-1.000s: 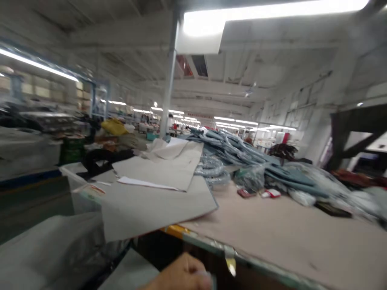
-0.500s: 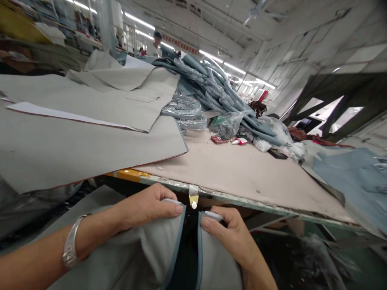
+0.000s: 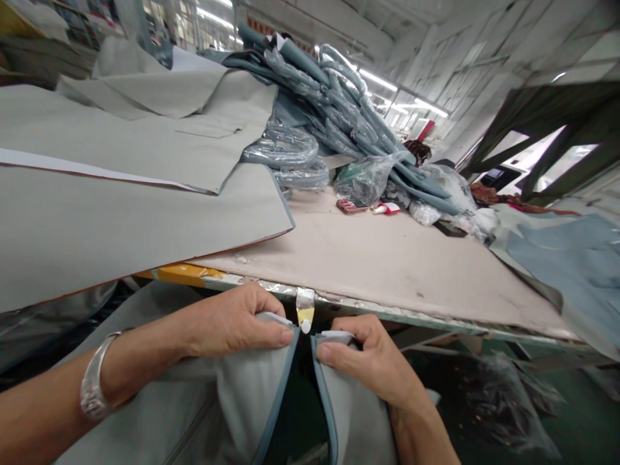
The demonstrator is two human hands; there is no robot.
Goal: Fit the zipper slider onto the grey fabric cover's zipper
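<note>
Grey fabric (image 3: 252, 387) with blue-edged borders hangs below the table's front edge. My left hand (image 3: 242, 320) pinches the top corner of its left part between thumb and fingers, and a silver bangle circles that wrist. The corner of the right part (image 3: 356, 400) is pinched in my right hand (image 3: 365, 349). Between the two blue edges is a dark gap, narrow at the top and wider lower down. Just above the gap, a small tab (image 3: 305, 310) with a yellow section and a white tip hangs from the table edge.
The pinkish tabletop (image 3: 368, 258) carries large grey sheets (image 3: 135, 213) at the left. Farther back lie plastic-wrapped blue rolls (image 3: 329, 110), a red-and-white bottle (image 3: 386, 208) and a small red item (image 3: 351, 206). Blue-grey material (image 3: 571, 252) lies at the right. Plastic (image 3: 508, 407) is under the table.
My hands have come slightly closer together, narrowing the gap between the fabric's top corners. Both are nearer the hanging tab. The camera view has shifted a little, with the tabletop objects appearing higher.
</note>
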